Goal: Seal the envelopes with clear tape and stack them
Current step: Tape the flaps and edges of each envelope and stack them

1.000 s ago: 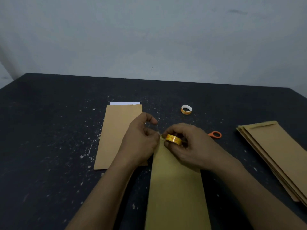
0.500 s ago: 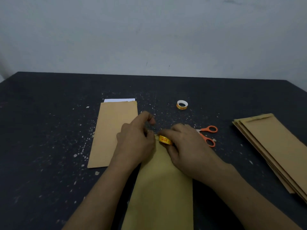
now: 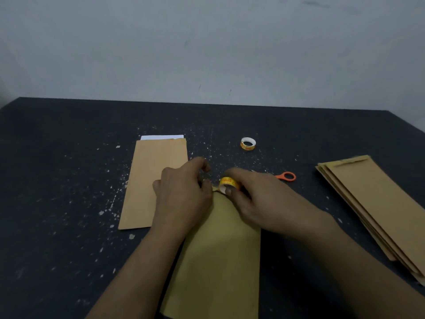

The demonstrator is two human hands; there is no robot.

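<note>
Brown envelope [image 3: 218, 249] lies nearest me, mid-seal | right hand [image 3: 257, 201] grips the tape roll [image 3: 228, 183] at its top edge | left hand [image 3: 181, 194] curls beside it, hold unclear to me | I take the stack [image 3: 372, 208] at right for sealed ones | left envelope [image 3: 156, 180] beyond, white paper [image 3: 162, 137] showing, looks unsealed | scissors [image 3: 286, 176] and spare roll [image 3: 248, 143] farthest.

My right hand [image 3: 255, 203] grips a small yellow roll of clear tape [image 3: 228, 184] at the top edge of the long brown paper envelope [image 3: 220, 261] lying before me. My left hand [image 3: 181, 194] curls at that same edge; what its fingertips pinch is hidden. Left of the envelope lies another brown envelope [image 3: 154, 180]; to its right, a stack of brown envelopes [image 3: 372, 203]; beyond it, orange-handled scissors [image 3: 286, 176] and a second tape roll [image 3: 248, 143].
</note>
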